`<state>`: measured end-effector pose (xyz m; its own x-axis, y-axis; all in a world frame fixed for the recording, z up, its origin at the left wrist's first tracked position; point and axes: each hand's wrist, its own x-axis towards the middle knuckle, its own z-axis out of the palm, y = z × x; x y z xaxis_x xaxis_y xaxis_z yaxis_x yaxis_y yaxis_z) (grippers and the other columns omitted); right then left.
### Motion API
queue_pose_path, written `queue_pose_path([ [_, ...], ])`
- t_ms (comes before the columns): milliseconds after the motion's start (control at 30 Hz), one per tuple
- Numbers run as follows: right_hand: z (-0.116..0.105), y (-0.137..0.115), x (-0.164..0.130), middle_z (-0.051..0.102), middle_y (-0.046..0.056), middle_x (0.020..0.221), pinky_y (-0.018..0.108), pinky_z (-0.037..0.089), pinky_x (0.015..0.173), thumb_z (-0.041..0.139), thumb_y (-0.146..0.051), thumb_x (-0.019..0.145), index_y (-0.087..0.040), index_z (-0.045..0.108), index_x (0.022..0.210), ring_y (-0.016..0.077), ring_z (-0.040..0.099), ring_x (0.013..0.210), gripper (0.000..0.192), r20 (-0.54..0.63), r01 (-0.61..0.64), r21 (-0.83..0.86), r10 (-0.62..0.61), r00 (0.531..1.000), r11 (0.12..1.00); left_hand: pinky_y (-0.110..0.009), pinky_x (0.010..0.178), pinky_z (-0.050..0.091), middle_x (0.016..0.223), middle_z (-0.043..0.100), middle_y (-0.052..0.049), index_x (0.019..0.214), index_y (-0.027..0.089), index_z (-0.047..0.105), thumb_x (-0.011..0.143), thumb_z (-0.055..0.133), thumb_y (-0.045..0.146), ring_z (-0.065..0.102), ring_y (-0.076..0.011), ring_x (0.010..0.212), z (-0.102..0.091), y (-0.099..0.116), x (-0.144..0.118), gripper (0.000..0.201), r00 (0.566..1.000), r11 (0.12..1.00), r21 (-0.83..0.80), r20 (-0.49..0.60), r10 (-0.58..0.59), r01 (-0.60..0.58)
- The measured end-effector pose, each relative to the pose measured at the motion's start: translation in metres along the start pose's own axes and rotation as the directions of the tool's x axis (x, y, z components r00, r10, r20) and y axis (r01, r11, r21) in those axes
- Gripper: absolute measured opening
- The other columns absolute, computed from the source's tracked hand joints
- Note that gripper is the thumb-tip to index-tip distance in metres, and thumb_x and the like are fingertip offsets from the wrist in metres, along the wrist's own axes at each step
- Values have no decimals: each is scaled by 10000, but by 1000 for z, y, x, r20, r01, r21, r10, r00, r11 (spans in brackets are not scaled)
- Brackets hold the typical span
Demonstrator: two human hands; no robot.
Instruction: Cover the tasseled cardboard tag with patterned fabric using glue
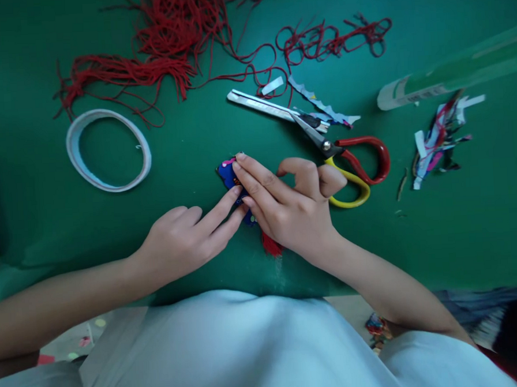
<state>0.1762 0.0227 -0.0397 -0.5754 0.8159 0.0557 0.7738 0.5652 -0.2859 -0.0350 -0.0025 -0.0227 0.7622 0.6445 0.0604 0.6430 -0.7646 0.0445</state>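
L hand (191, 237) part-open, two digits stretched out w/ tips on the blue piece (227, 173), rest curled in. R hand (296, 209) also part-open: two long fingers laid nearly straight over same piece, others bent; can't tell if either hand pinches it or just presses. Piece is approx. mid-table, btwn both hands, mostly covered; red tassel (271, 247) pokes out under R hand, scissors (326, 146) just beside.

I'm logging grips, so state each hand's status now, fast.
Left hand: two digits extended, touching the small, pointed, blue patterned piece, apparently fabric; grip cannot be told.
Right hand: two fingers straight over that piece, two curled; grip cannot be told.
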Motion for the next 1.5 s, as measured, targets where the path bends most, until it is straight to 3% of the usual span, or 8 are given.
queue_pose_path([
  [200, 3, 5, 2, 573, -5, 1404, 414, 331, 923, 449, -339, 972, -287, 475, 1414, 247, 535, 1160, 446, -108, 29, 69, -21, 994, 997, -312, 476, 420, 1326, 632, -92, 1255, 207, 643, 905, 558, 265, 548, -99, 497, 2, 0, 0, 365, 1000, 1000, -21, -16, -22, 22],
  [367, -1, 7, -1, 700, 79, 1030, 415, 346, 848, 544, -401, 902, -217, 663, 986, 249, 556, 942, 235, -315, -75, 39, 83, 945, 996, -281, 471, 437, 1340, 624, -59, 1254, 216, 648, 885, 583, 293, 531, -82, 484, 3, -3, 0, 383, 998, 999, -19, -47, -31, 30],
  [567, -1, -9, -6, 578, 135, 899, 396, 293, 747, 474, -725, 820, -145, 574, 908, 284, 478, 841, 595, -127, -207, -109, 193, 973, 972, -256, 479, 462, 1195, 708, -118, 1167, 119, 668, 875, 579, 226, 619, -98, 560, 6, -7, 1, 324, 988, 996, -86, -147, -43, 31],
  [800, -3, -17, -9, 534, 94, 818, 352, 255, 705, 505, -635, 866, -165, 538, 853, 255, 427, 799, 471, -39, -215, -90, 212, 976, 972, -240, 522, 503, 1126, 724, -111, 1149, 124, 631, 863, 593, 217, 677, -121, 670, 7, -8, -3, 302, 985, 987, -156, -166, -55, 29],
  [1067, 0, -7, -4, 521, 35, 718, 350, 242, 707, 561, -389, 913, -183, 525, 694, 188, 396, 752, 302, -55, 6, 118, 1, 998, 993, -216, 451, 432, 1251, 546, -158, 1235, 182, 426, 850, 628, 260, 393, 3, 459, 9, -14, -7, 442, 848, 667, -629, -25, -530, 398],
  [1167, -1, -3, -1, 521, 18, 694, 355, 252, 716, 571, -347, 915, -182, 517, 671, 175, 407, 746, 299, -68, 40, 234, -25, 997, 971, -181, 448, 401, 1240, 590, -130, 1257, 167, 454, 843, 641, 251, 387, 21, 446, 7, -18, -3, 462, 855, 632, -662, 26, -518, 403],
  [1300, -3, 1, 0, 519, 14, 686, 360, 294, 729, 558, -301, 920, -176, 503, 654, 155, 436, 726, 299, -93, 123, 459, -90, 992, 880, -170, 475, 389, 825, 694, -13, 1165, 141, 563, 849, 646, 274, 443, -25, 459, 2, -23, 1, 353, 860, 602, -673, 101, -501, 429],
  [1500, 1, 2, 0, 502, 21, 641, 329, 332, 660, 522, -296, 929, -183, 479, 628, 147, 438, 664, 324, -145, 259, 688, -221, 964, 678, -193, 491, 409, 653, 681, -3, 800, 172, 656, 931, 531, 396, 554, -80, 503, -3, -33, 2, 288, 963, 515, -822, 142, -229, 243],
])
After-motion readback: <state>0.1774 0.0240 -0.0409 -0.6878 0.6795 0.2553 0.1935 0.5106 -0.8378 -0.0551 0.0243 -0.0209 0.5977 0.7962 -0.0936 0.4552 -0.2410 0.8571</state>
